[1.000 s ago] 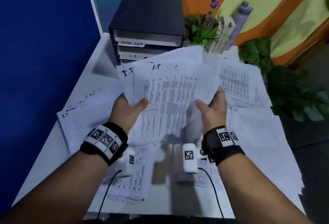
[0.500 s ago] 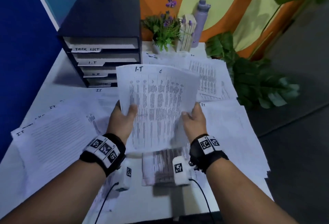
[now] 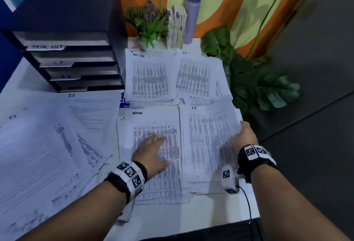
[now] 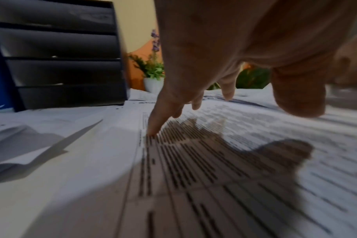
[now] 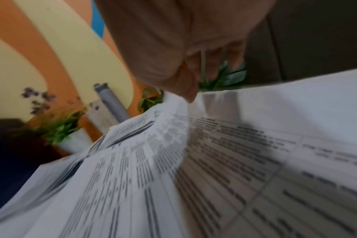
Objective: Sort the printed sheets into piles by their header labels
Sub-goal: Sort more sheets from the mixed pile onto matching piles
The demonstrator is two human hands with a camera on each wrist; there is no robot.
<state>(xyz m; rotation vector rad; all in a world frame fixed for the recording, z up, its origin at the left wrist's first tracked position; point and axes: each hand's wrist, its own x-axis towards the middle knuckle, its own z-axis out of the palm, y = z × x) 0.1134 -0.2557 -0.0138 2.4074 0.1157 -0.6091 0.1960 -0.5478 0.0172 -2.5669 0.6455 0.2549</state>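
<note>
The right hand (image 3: 242,137) pinches the white printed I.T sheet (image 3: 206,141) by its three-o'clock edge; the left hand (image 3: 151,150) hovers with loosely spread fingers above the white ADMIN pile (image 3: 153,124), at the sheet's nine o'clock.

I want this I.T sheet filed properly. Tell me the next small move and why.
Probably let the right hand release the I.T sheet and flatten it. Its header matches the I.T pile beside the ADMIN pile, yet the fingers pinch its raised right edge. The left hand lies open over ADMIN.
</note>
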